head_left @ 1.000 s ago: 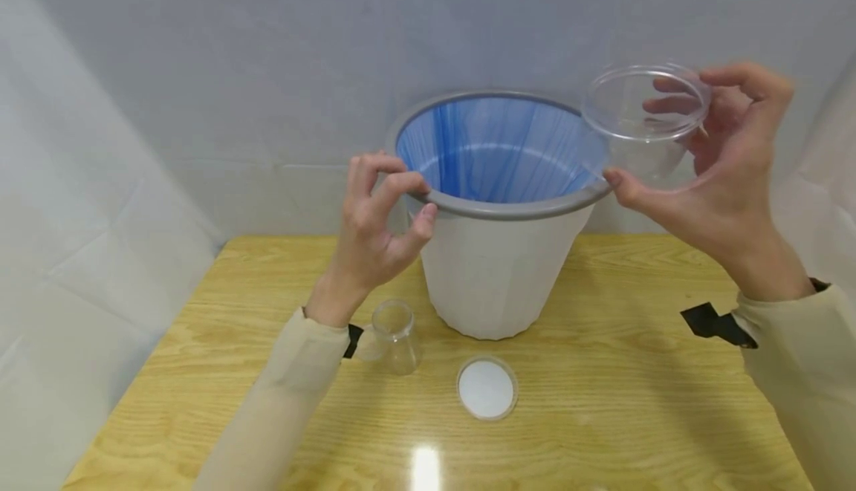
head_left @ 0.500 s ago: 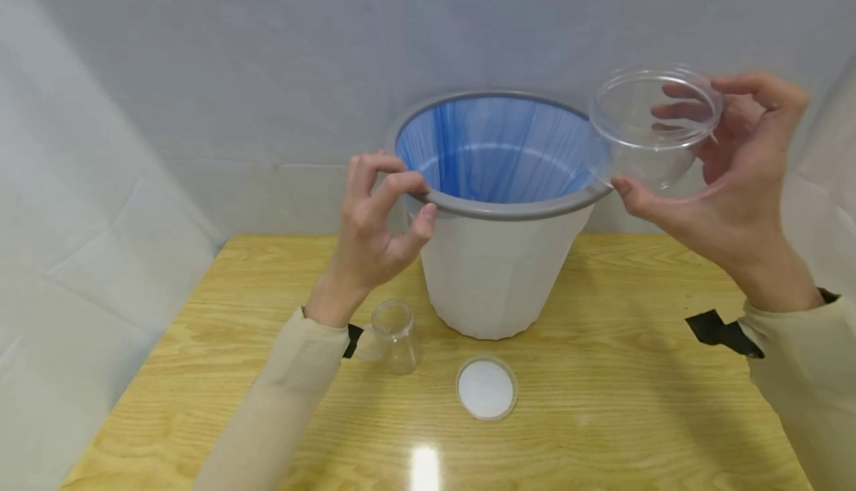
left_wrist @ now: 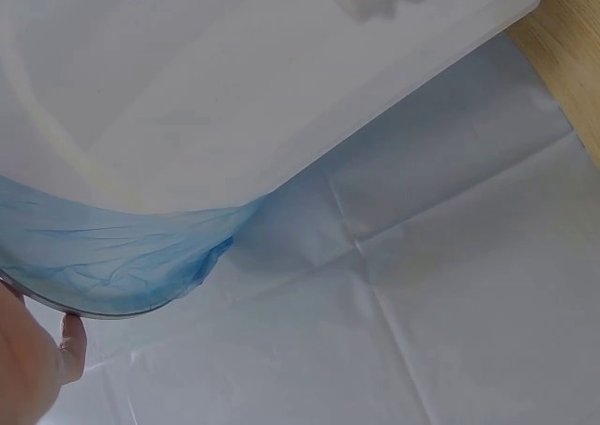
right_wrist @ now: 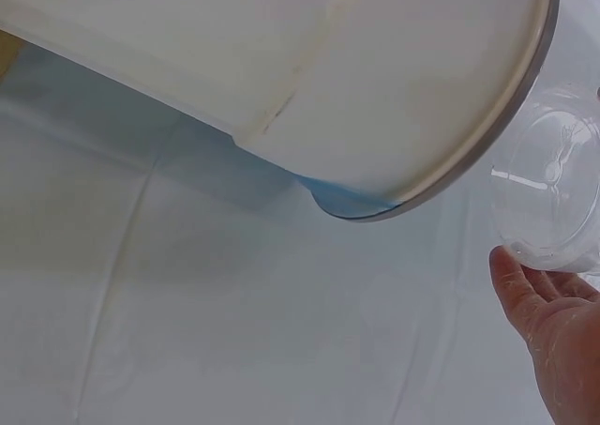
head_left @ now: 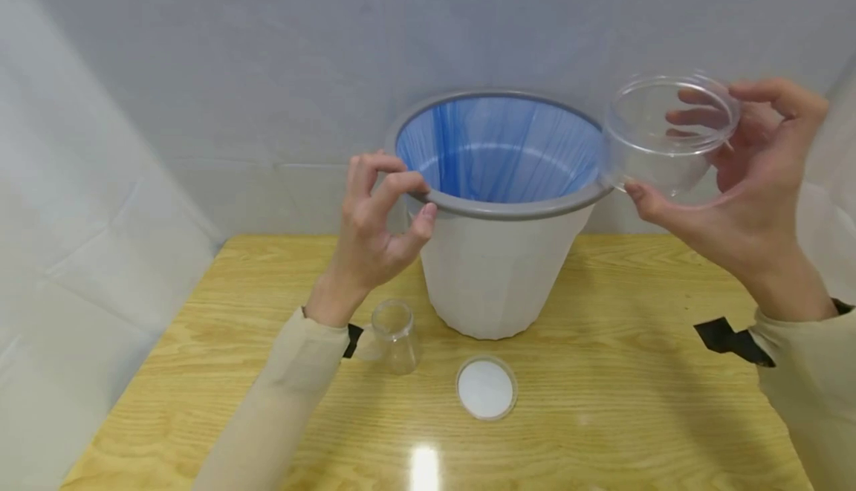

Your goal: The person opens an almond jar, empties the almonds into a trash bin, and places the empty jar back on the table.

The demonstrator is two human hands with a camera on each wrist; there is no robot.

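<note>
Clear plastic bowl sits in my right hand, thumb and curled fingers pinching it, just beside the right rim of the white bin. My left hand grips the bin's left rim. Near the table's front edge: 1 small glass jar, 1 round lid.
</note>
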